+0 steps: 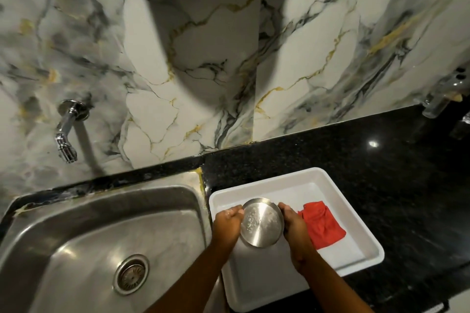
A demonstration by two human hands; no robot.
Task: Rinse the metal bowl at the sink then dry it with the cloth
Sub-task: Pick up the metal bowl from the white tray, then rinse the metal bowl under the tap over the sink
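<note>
Hands, our left hand (228, 220) and right hand (292, 223), grip the metal bowl (262, 222) by its rim over the white tray (356, 211), near the red cloth (323, 223); it looks light, hard and maybe slippery.

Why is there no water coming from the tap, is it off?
Off, it seems: no stream falls from the tap, and the sink basin below holds no pooled water.

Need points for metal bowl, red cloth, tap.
metal bowl (262, 223), head view, centre of its inner base
red cloth (324, 227), head view, middle of the fold
tap (66, 134), head view, chrome spout
</note>
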